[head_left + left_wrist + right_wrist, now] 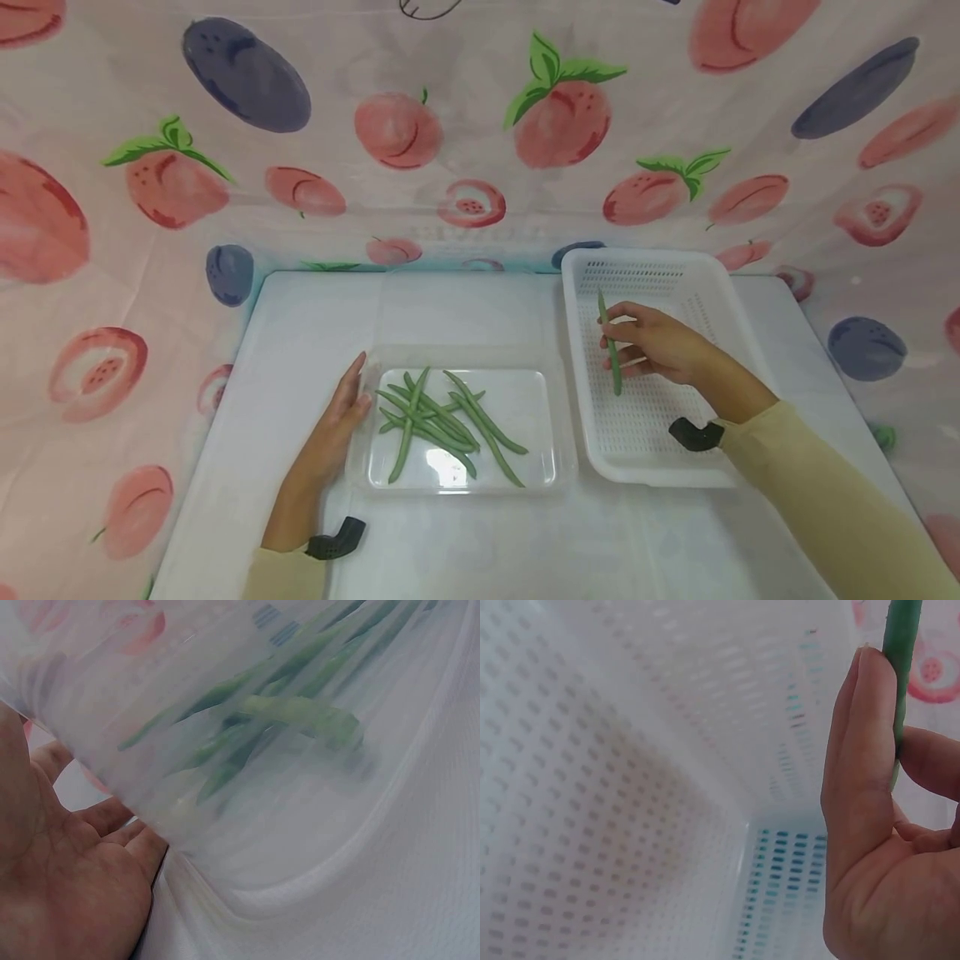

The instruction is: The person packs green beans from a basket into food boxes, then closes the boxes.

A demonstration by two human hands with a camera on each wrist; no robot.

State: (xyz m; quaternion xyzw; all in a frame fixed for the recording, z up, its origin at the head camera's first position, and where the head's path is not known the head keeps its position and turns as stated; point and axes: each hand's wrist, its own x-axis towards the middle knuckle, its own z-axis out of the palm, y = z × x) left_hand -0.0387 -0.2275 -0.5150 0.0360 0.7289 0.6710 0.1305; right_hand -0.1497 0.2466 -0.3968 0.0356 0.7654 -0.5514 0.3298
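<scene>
Right hand (660, 343) pinches 1 green bean (611, 348) over white basket (720, 287); left hand (337, 417), fingers straight, touches clear tray (543, 417).

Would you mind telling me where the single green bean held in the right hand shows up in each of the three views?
Head: green bean pinched by the right hand, right of centre, over the white basket.
Left wrist: not in view.
Right wrist: at the top right edge, beside the fingers.
Shared landmark: the white basket's perforated wall.
</scene>
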